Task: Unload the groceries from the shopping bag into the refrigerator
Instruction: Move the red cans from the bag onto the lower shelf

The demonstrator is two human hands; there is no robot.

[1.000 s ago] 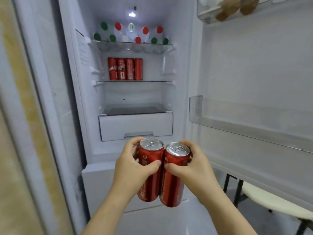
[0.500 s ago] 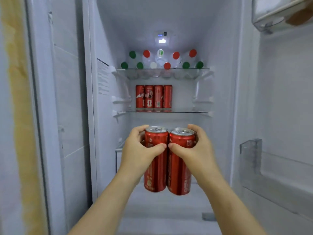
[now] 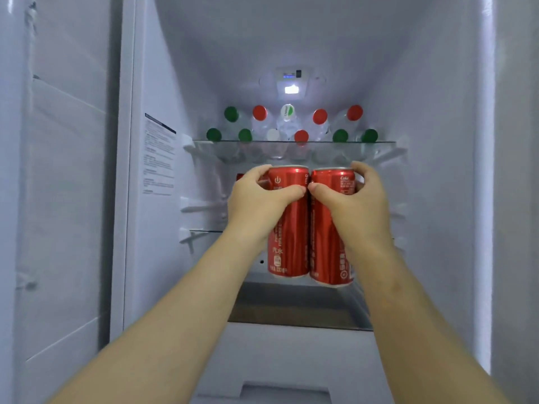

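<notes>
Left hand (image 3: 256, 199) gripping left can (image 3: 288, 228), right hand (image 3: 358, 202) gripping right can (image 3: 328, 237), cans touching, upright, inside open refrigerator (image 3: 423, 141)

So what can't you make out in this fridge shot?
Head view only.
Middle shelf contents: hidden behind left hand, left can, right can, right hand; one red sliver shows.
Wall label print: too small, blurred.
Bottom drawer: cut off by the lower edge.
Shopping bag: out of frame.
</notes>
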